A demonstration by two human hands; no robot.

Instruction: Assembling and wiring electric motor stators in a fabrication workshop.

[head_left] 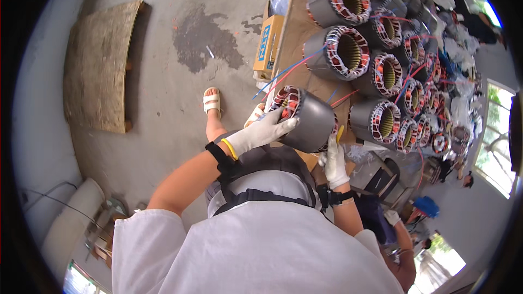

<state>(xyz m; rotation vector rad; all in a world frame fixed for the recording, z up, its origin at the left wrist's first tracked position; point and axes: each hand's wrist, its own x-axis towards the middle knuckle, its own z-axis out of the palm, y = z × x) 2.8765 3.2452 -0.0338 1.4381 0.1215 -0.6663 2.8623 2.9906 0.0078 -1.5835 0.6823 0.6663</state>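
Observation:
A grey motor stator [313, 122] lies tilted across my lap at the table's edge, its copper windings laced with white cord at both ends. My left hand [262, 132], in a white glove with a yellow cuff, grips its left end by the windings. At the opposite end, my gloved right hand [334, 164] is closed on the lower rim, its fingers partly hidden by the stator. A small yellow piece [340, 133] stands up beside my right fingers; its kind is unclear. Blue and red lead wires [291, 73] run close above the stator.
Several more stators [348, 51] stand in rows on the brown table [291, 38]. A yellow carton [268, 43] is by the table's left edge. On the floor to the left rests a wooden board [101, 68]. A co-worker's gloved hand [392, 218] shows at lower right.

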